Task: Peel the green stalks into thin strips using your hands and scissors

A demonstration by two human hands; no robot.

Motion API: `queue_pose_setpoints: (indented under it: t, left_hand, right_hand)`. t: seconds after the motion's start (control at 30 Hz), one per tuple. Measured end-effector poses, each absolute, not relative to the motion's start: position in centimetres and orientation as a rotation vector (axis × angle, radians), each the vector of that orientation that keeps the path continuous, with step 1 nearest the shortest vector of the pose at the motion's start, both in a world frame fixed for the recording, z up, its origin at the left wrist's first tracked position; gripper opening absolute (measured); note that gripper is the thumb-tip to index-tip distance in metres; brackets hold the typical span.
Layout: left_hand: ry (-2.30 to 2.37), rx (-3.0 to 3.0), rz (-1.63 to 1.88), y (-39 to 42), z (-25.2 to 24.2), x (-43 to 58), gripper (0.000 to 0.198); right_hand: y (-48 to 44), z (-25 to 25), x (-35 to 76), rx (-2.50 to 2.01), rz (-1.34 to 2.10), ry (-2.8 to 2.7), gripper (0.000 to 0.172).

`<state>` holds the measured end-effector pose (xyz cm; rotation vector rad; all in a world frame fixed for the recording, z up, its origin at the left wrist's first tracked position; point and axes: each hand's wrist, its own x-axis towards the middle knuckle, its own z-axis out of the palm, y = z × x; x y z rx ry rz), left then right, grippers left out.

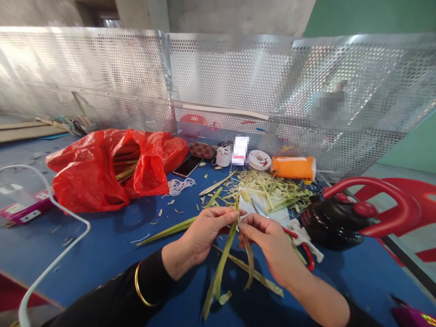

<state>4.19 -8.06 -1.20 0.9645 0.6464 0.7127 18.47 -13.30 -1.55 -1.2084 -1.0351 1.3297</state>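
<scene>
Pinching green leaf strips (225, 255) in left hand (203, 230) and right hand (268, 237), over blue counter (112, 243), with black kettle (329, 225) near right edge.

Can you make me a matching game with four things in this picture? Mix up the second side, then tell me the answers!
Things:
1. Kettle
2. Plastic bag
3. Leaf strips
4. Bangle

Clues:
A. Gold, around the left sleeve
B. Pinched in the left hand and right hand
C. Shiny black
D. Red and crinkly

Right pairs: 1-C, 2-D, 3-B, 4-A
</scene>
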Motion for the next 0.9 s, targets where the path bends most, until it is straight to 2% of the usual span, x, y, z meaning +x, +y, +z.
queue_pose_setpoints:
  t: [0.2,0.4,0.5,0.9]
  left_hand:
    - [0.704,0.902,0.848,-8.2,-0.7,4.2,0.018]
    - [0.711,0.821,0.979,-7.4,-0.4,3.7,0.012]
    - [0.748,0.756,1.012,-6.9,-0.4,3.7,0.009]
    - [0.742,0.582,1.007,-5.3,-0.5,2.9,0.012]
  right_hand:
    - [-13.8,-1.5,18.2,-1.147,1.308,-1.052,0.019]
    - [-14.7,-2.4,17.2,-0.946,1.867,-0.876,0.036]
    - [-14.9,-2.6,17.0,-0.919,1.992,-0.833,0.039]
    - [-14.7,-2.4,16.9,-1.111,1.996,-0.864,0.028]
